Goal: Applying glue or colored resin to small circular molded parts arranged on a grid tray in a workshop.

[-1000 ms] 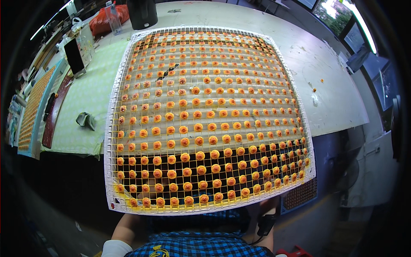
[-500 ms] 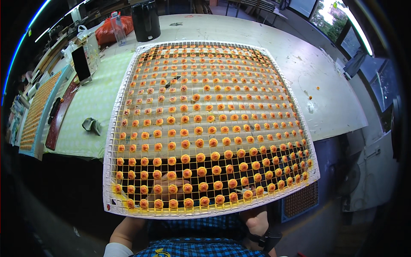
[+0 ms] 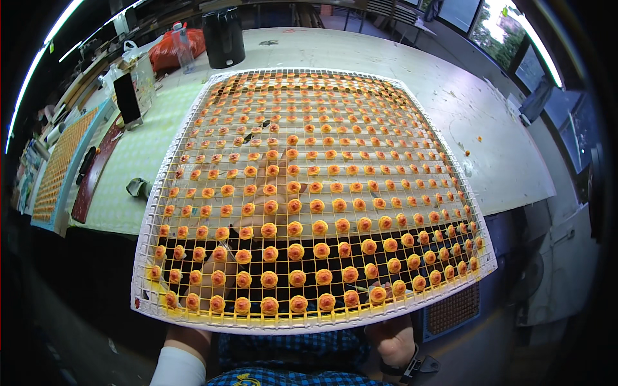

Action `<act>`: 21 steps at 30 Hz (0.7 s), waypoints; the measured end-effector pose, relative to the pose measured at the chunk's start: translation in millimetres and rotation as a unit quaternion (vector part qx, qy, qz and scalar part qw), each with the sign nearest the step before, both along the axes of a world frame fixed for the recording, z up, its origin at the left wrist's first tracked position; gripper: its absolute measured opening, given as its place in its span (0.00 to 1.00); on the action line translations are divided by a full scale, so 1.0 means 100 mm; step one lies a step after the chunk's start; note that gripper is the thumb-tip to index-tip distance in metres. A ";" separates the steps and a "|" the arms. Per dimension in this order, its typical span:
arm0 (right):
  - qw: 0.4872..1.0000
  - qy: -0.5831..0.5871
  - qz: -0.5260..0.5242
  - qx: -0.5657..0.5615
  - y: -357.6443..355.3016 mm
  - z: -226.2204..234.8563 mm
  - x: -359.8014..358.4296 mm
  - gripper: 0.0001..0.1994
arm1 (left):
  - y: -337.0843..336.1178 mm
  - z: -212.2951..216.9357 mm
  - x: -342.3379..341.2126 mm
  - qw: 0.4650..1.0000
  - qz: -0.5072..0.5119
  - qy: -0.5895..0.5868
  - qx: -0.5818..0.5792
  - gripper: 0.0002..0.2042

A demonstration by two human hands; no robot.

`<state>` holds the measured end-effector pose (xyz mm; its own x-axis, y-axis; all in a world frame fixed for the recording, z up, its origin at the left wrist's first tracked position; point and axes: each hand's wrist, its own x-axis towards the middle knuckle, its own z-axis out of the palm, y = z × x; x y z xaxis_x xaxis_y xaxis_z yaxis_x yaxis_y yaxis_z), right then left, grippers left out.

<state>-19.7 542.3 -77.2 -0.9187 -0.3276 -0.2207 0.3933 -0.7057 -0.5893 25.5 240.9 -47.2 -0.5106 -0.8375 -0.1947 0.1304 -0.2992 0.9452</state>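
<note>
A large white-rimmed frame (image 3: 315, 323) strung with yellow mesh fills the middle, holding many small orange-and-yellow rosette flowers (image 3: 297, 278) in rows. Beneath the mesh my left hand (image 3: 261, 209) reaches far forward, its fingers stretched upward under the flowers and partly hidden by them. Whether a fingertip touches a flower I cannot make out. Under the near edge, right of centre, my right hand (image 3: 386, 293) is closed around a thin pale stick (image 3: 364, 289); most of that hand is covered by the rim and flowers.
The frame's far part lies over a pale table (image 3: 489, 161). On it stand a black container (image 3: 223, 38), a clear bottle (image 3: 183, 48), a red bag (image 3: 164, 55) and a dark phone (image 3: 127, 100). Another flower-filled frame (image 3: 64, 170) is at left; a dark mesh panel (image 3: 454, 310) sits low right.
My left hand has moved forward beneath the mesh, from the near rows to the middle. The frame's near edge looks slightly lower and wider. My right hand stays near the front rim.
</note>
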 end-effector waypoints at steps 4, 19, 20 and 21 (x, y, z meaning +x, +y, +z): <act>0.913 -0.322 -0.021 -0.251 -0.05 0.01 -0.08 0.11 | 0.10 -0.13 -0.02 1.000 -0.003 0.011 -0.015 0.10; 0.951 -0.249 -0.004 -0.184 -0.01 -0.07 -0.05 0.11 | 0.12 -0.07 -0.12 0.999 0.002 0.033 -0.041 0.10; 0.951 -0.248 -0.009 -0.182 -0.01 -0.05 -0.05 0.11 | 0.12 -0.11 -0.11 0.999 -0.001 0.035 -0.039 0.10; 0.944 -0.255 0.000 -0.211 -0.01 -0.03 -0.06 0.12 | 0.12 -0.17 -0.08 0.999 -0.005 0.037 -0.037 0.10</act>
<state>-25.3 541.5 -80.4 -0.7289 -0.4849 -0.4834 0.5493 -0.8356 0.0098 17.5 253.3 -64.2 -0.5293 -0.8432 -0.0938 0.1978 -0.2301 0.9529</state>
